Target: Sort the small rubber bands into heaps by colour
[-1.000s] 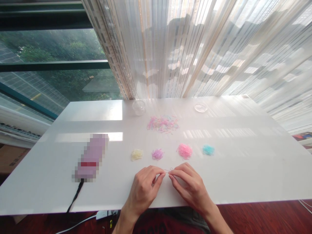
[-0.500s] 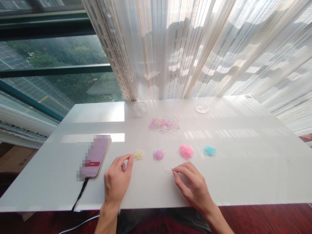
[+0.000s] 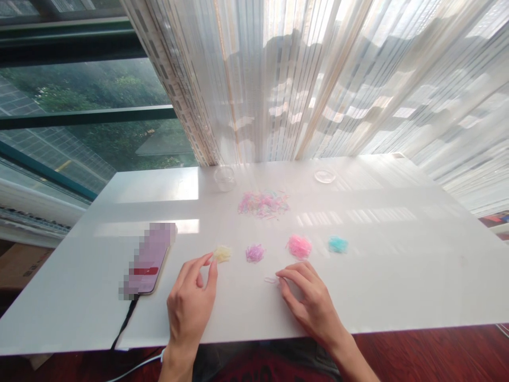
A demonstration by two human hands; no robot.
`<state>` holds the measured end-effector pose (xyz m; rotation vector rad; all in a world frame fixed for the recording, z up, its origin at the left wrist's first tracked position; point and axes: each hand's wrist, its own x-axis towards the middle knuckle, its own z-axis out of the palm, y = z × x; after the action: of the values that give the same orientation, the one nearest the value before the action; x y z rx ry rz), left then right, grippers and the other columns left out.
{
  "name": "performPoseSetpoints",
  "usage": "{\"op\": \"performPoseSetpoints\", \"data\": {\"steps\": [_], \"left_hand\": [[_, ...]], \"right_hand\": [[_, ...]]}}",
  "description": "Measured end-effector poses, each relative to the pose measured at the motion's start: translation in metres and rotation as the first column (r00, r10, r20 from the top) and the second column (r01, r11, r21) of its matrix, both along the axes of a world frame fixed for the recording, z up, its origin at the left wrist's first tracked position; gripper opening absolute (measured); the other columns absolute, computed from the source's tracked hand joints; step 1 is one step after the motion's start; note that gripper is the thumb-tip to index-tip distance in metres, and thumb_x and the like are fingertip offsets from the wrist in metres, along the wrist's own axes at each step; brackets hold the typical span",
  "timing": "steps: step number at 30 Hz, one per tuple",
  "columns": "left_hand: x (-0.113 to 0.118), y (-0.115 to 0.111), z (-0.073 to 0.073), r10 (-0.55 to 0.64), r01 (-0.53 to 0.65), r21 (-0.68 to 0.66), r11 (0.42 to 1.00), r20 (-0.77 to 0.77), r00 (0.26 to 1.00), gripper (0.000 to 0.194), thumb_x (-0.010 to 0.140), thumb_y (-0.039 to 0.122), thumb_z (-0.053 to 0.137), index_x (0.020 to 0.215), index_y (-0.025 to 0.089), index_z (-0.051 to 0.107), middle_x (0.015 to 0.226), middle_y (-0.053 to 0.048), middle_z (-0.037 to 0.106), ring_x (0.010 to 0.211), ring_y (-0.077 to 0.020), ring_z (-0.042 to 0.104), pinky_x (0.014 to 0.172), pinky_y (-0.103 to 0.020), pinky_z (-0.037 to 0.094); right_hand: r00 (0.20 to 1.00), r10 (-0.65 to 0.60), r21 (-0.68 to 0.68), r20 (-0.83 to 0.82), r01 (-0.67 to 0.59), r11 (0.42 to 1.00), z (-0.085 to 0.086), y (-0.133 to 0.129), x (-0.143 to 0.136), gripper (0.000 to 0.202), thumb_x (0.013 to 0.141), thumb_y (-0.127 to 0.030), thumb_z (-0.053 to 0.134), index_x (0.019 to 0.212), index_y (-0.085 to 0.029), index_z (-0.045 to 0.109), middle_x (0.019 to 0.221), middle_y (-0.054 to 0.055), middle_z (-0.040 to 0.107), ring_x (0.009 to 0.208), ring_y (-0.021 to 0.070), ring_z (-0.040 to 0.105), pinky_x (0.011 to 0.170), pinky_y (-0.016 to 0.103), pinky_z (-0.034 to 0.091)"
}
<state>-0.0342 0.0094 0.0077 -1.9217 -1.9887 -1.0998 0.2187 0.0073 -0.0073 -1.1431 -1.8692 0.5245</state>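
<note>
Just left of the small pile of yellow rubber bands (image 3: 221, 254), my left hand (image 3: 191, 297) has thumb and forefinger apart, with nothing seen between them. My right hand (image 3: 306, 294) is closed in a pinch near the table's front, its fingertips at a thin pale pink rubber band (image 3: 271, 280) that sticks out to the left. Above it lie a purple pile (image 3: 255, 253) and a larger pink pile (image 3: 299, 246) of bands. A teal pile (image 3: 338, 244) is farther right. Behind these spreads a loose heap of mixed-colour bands (image 3: 263, 203).
A phone (image 3: 149, 265) with a black cable lies at the left of the white table (image 3: 405, 276). At the back are a clear round container (image 3: 225, 179) and a clear lid (image 3: 325, 176). A sheer curtain (image 3: 278, 79) hangs along the far edge, beside a window.
My left thumb and forefinger have parted at the yellow pile. My right hand stays pinched by the pale band. The whole view has shifted slightly.
</note>
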Motion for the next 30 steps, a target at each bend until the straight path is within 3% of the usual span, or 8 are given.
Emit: {"op": "performPoseSetpoints", "data": {"steps": [3,6,8,13,19,25,30], "left_hand": [[0.013,-0.008,0.004,-0.138,0.138,0.021,0.99,0.041,0.99,0.016,0.105,0.027,0.062,0.111,0.019,0.074,0.083,-0.002,0.07,0.056,-0.0125,0.053,0.066,-0.026,0.05],[0.033,-0.011,0.003,-0.405,0.411,-0.091,0.907,0.073,0.911,0.015,0.107,0.024,0.058,0.108,0.021,0.073,0.089,-0.002,0.075,0.06,-0.0132,0.061,0.066,-0.026,0.053],[0.044,-0.011,0.0,-0.472,0.475,-0.157,0.866,0.059,0.88,0.019,0.109,0.025,0.054,0.103,0.021,0.072,0.087,-0.003,0.076,0.07,-0.0165,0.07,0.066,-0.027,0.053],[0.055,-0.007,-0.011,-0.475,0.467,-0.192,0.863,0.004,0.88,0.022,0.11,0.029,0.052,0.107,0.023,0.073,0.086,-0.002,0.073,0.068,-0.0183,0.069,0.065,-0.03,0.051],[0.059,-0.005,-0.014,-0.505,0.494,-0.179,0.851,-0.017,0.863,0.023,0.11,0.021,0.048,0.097,0.022,0.067,0.086,-0.002,0.072,0.065,-0.0184,0.063,0.064,-0.031,0.045],[0.058,-0.005,-0.01,-0.52,0.567,-0.177,0.804,0.252,0.816,0.013,0.108,0.017,0.051,0.102,0.021,0.061,0.088,-0.002,0.072,0.07,-0.0173,0.066,0.067,-0.028,0.049],[0.055,-0.006,-0.013,-0.567,0.635,-0.153,0.757,0.33,0.755,0.01,0.107,0.017,0.056,0.103,0.022,0.063,0.089,-0.002,0.074,0.07,-0.0164,0.065,0.067,-0.027,0.05]], "right_hand": [[0.999,-0.035,0.011,-0.003,0.035,0.999,0.0,0.001,0.0,0.023,0.1,-0.009,0.056,0.11,-0.024,0.07,0.093,0.006,0.071,0.088,0.024,0.066,0.076,0.038,0.059],[0.997,-0.076,0.024,-0.003,0.076,0.997,0.0,0.002,0.0,0.024,0.099,-0.008,0.055,0.109,-0.025,0.07,0.092,0.006,0.071,0.087,0.0243,0.067,0.074,0.038,0.059],[0.995,-0.103,0.032,-0.003,0.103,0.994,-0.001,0.003,0.0,0.024,0.099,-0.008,0.055,0.108,-0.025,0.07,0.091,0.006,0.071,0.086,0.0242,0.067,0.074,0.038,0.059],[0.99,-0.142,0.032,-0.008,0.142,0.989,-0.005,0.003,0.001,0.023,0.099,-0.008,0.055,0.105,-0.025,0.069,0.091,0.006,0.072,0.087,0.0241,0.068,0.074,0.037,0.059],[0.993,-0.114,0.022,-0.002,0.114,0.993,-0.003,0.003,0.001,0.023,0.1,-0.007,0.054,0.106,-0.024,0.068,0.09,0.005,0.07,0.087,0.0234,0.066,0.075,0.037,0.058],[0.999,0.026,-0.016,0.018,-0.026,1.0,0.0,0.0,0.001,0.024,0.101,-0.013,0.062,0.123,-0.022,0.067,0.101,0.008,0.071,0.093,0.0237,0.067,0.08,0.038,0.06],[0.996,0.081,-0.011,0.023,-0.081,0.997,-0.002,-0.001,0.002,0.025,0.101,-0.013,0.065,0.125,-0.022,0.067,0.103,0.008,0.072,0.093,0.0229,0.067,0.08,0.036,0.06]]}}
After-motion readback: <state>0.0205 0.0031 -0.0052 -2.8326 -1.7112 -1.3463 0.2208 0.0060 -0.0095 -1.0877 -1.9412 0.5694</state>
